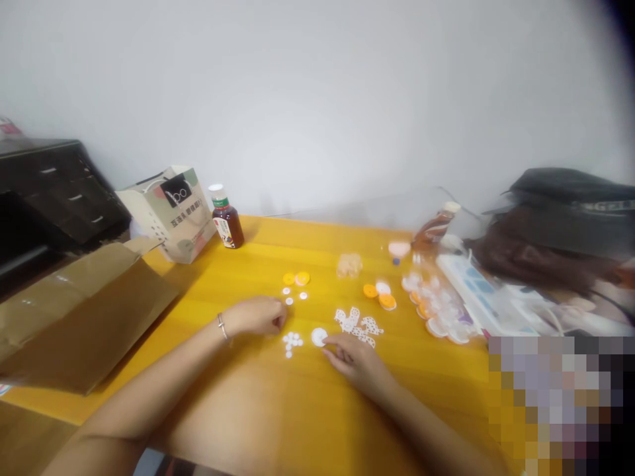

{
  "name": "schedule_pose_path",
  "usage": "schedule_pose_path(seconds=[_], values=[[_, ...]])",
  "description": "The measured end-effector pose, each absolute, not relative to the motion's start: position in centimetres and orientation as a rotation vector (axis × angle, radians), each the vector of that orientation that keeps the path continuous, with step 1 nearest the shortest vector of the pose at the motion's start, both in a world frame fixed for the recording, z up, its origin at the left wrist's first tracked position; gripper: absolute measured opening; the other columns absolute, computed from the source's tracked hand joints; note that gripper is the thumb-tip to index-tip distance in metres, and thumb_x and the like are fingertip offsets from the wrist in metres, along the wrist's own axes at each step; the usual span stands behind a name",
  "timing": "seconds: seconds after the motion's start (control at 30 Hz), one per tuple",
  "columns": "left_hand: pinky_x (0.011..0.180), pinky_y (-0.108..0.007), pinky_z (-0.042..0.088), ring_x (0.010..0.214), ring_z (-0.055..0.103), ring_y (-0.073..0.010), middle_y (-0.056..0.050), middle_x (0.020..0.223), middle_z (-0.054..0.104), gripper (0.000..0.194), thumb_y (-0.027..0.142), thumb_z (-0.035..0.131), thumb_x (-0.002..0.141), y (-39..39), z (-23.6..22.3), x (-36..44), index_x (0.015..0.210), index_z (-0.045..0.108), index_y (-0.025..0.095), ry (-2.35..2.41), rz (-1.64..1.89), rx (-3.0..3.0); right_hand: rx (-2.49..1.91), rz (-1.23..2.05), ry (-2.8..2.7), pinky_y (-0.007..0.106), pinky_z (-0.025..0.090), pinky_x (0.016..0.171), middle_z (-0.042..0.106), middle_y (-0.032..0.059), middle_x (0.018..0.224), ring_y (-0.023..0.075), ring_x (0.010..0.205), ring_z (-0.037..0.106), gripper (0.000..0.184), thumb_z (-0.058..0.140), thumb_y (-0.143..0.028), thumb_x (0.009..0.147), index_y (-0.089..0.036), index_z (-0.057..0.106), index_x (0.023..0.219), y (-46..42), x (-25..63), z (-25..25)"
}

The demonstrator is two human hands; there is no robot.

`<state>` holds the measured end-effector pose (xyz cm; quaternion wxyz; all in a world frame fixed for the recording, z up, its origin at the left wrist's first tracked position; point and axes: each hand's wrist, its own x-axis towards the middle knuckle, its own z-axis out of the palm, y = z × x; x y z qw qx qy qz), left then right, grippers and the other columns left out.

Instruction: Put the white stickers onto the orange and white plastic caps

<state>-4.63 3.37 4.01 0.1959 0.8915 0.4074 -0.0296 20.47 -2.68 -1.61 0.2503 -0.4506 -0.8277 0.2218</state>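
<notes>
My left hand is over the table with its fingers curled down; whatever they hold, if anything, is hidden. Beside it are several small white round pieces, and a few more small white discs are just beyond. My right hand has its index fingertip at the edge of a larger white disc, with the thumb held apart below. White lacy cut-out pieces lie just past the right hand. Yellow round pieces and orange round pieces are farther back.
On the left stand a brown cardboard box, a paper bag and a dark bottle. Clear round containers, a white-and-blue case, a tilted bottle and dark bags crowd the right side.
</notes>
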Motion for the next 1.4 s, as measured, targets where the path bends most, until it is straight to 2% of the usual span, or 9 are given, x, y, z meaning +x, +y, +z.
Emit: schedule_pose_path(seconds=[0.23,0.33,0.43,0.53,0.7,0.87,1.1,1.27,1.4], values=[[0.048,-0.019,0.034,0.052,0.05,-0.0096,0.0,0.064,0.062,0.008,0.013,0.055,0.065,3.7,4.1,-4.7,0.066,0.062,0.016,1.06,-0.009,2.409,-1.219,0.655,-2.205,0.022,0.039,0.051,0.054,-0.0005,0.059,0.0115,0.05,0.046,0.022,0.046,-0.03,0.082,-0.019,0.062,0.092,-2.7,20.5,-1.5],[0.056,-0.018,0.039,0.059,0.054,-0.0095,-0.001,0.07,0.063,0.006,0.018,0.057,0.07,3.8,4.1,-3.7,0.071,0.062,0.014,0.954,0.226,2.203,-1.201,0.747,-2.108,0.021,0.036,0.048,0.051,-0.0014,0.057,0.0107,0.048,0.043,0.022,0.046,-0.03,0.082,-0.019,0.063,0.088,-2.6,20.4,-1.8],[0.06,-0.019,0.041,0.062,0.054,-0.0094,-0.002,0.07,0.062,0.014,0.026,0.06,0.073,3.4,3.6,-1.8,0.073,0.061,0.012,0.948,0.582,1.9,-1.181,0.907,-1.947,0.02,0.032,0.043,0.047,-0.0028,0.055,0.0091,0.046,0.039,0.021,0.049,-0.034,0.08,-0.018,0.063,0.081,-2.6,20.0,-1.9],[0.057,-0.018,0.04,0.058,0.052,-0.0078,-0.001,0.065,0.06,0.02,0.03,0.064,0.07,2.5,2.8,0.0,0.072,0.06,0.01,0.947,0.775,1.589,-1.165,1.082,-1.741,0.021,0.032,0.044,0.047,-0.003,0.054,0.0089,0.046,0.039,0.024,0.053,-0.039,0.077,-0.017,0.062,0.075,-2.7,19.4,-1.4],[0.046,-0.017,0.035,0.048,0.048,-0.006,-0.001,0.062,0.061,0.026,0.036,0.067,0.068,1.1,1.8,1.2,0.073,0.061,0.011,0.97,0.729,1.396,-1.162,1.291,-1.469,0.021,0.034,0.044,0.047,-0.0048,0.051,0.0083,0.045,0.041,0.029,0.061,-0.047,0.069,-0.018,0.059,0.071,-2.9,19.0,0.6],[0.043,-0.016,0.033,0.045,0.047,-0.0051,-0.002,0.064,0.063,0.025,0.036,0.066,0.069,0.6,1.4,1.7,0.074,0.061,0.011,0.972,0.714,1.393,-1.171,1.404,-1.368,0.021,0.034,0.043,0.047,-0.0062,0.049,0.0066,0.043,0.041,0.029,0.066,-0.046,0.064,-0.018,0.058,0.067,-2.9,19.0,1.6],[0.057,-0.019,0.042,0.059,0.055,-0.0088,-0.003,0.066,0.062,0.021,0.029,0.066,0.07,0.0,0.8,2.4,0.074,0.061,0.009,0.93,0.787,1.447,-1.23,1.522,-1.277,0.018,0.03,0.038,0.049,-0.0064,0.049,0.0058,0.04,0.042,0.028,0.068,-0.044,0.063,-0.018,0.058,0.07,-2.6,19.4,1.1],[0.071,-0.023,0.043,0.075,0.056,-0.012,-0.004,0.081,0.062,0.013,0.024,0.06,0.076,-0.3,1.8,2.0,0.083,0.063,0.013,0.915,0.912,1.965,-1.262,1.587,-1.228,0.016,0.028,0.037,0.05,-0.0067,0.049,0.0045,0.039,0.04,0.025,0.065,-0.042,0.067,-0.018,0.059,0.072,-2.2,19.9,0.5],[0.071,-0.023,0.042,0.076,0.054,-0.0122,-0.004,0.082,0.06,0.014,0.024,0.053,0.082,-0.5,2.1,1.8,0.087,0.063,0.016,0.859,0.955,2.301,-1.268,1.61,-1.21,0.016,0.026,0.037,0.049,-0.0068,0.049,0.0044,0.039,0.039,0.026,0.065,-0.043,0.067,-0.018,0.059,0.072,-2.1,19.9,0.2]])
